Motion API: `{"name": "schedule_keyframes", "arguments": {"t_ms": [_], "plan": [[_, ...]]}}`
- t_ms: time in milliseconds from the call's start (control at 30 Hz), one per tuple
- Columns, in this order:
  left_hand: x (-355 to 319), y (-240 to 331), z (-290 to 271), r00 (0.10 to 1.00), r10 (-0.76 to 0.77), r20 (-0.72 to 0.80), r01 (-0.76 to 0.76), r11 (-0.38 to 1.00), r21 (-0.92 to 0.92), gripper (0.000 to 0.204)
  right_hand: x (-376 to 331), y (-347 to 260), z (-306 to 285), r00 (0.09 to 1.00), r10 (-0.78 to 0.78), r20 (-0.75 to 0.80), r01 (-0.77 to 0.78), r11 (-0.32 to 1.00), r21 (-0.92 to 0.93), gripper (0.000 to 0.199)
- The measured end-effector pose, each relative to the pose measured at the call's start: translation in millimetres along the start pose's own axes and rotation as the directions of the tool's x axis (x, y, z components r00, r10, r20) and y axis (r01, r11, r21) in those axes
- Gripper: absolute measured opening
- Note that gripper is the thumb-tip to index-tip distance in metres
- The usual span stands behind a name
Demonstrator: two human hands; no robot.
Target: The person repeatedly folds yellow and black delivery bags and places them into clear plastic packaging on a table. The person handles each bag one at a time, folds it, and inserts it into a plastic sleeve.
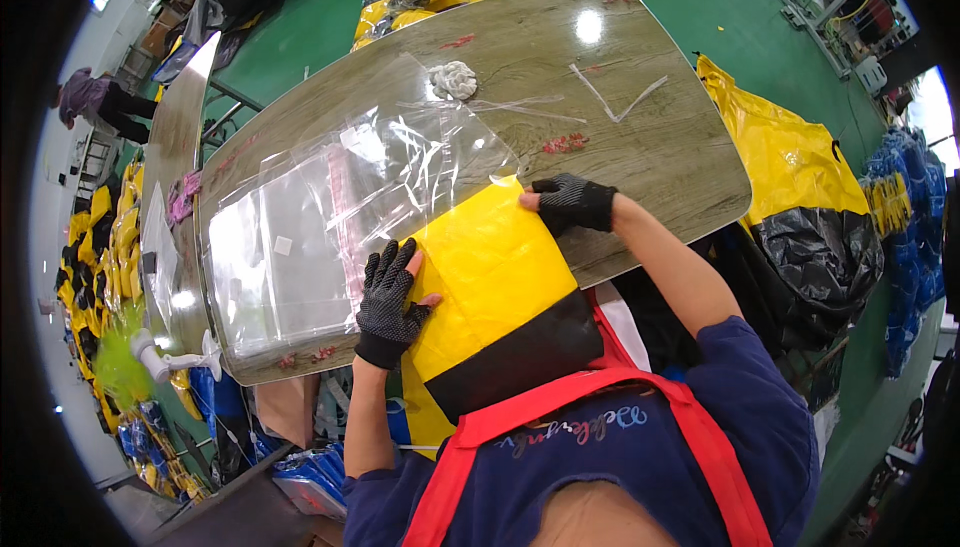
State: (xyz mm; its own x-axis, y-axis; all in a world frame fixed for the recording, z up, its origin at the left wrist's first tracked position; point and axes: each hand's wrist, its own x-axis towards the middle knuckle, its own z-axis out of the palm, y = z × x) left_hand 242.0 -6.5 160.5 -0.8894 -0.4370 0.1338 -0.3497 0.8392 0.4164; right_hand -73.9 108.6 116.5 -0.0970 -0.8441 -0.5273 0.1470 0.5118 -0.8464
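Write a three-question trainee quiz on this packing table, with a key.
1. True or false: both hands press flat on the yellow and black folded item.
2. Which hand is at the item's far corner? A. the left hand B. the right hand
3. Fill in: the stack of clear plastic bags lies to the person's ____ of the folded item.

Key:
1. True; neither hand grips anything, and both wear dark fingerless gloves.
2. B; the left hand rests on the item's left edge, beside the bags.
3. Left; the bags cover that side of the wood-grain table, and a small white crumpled wad sits beyond them.
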Motion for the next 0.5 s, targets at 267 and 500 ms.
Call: {"name": "schedule_keyframes", "arguments": {"t_ms": [267, 500], "plan": [[-43.0, -18.3, 43.6, 0.701, -0.582, -0.412, 0.269, 0.751, -0.603, 0.045, -17.7, 32.6, 37.4, 0.805, -0.501, -0.319, 0.365, 0.841, -0.399, 0.025], [-42.4, -27.2, 24.9, 0.723, -0.629, 0.285, 0.304, -0.08, -0.949, 0.05, -22.0, 86.6, 42.3, 0.764, -0.484, -0.427, 0.384, 0.873, -0.301, 0.037]]}}
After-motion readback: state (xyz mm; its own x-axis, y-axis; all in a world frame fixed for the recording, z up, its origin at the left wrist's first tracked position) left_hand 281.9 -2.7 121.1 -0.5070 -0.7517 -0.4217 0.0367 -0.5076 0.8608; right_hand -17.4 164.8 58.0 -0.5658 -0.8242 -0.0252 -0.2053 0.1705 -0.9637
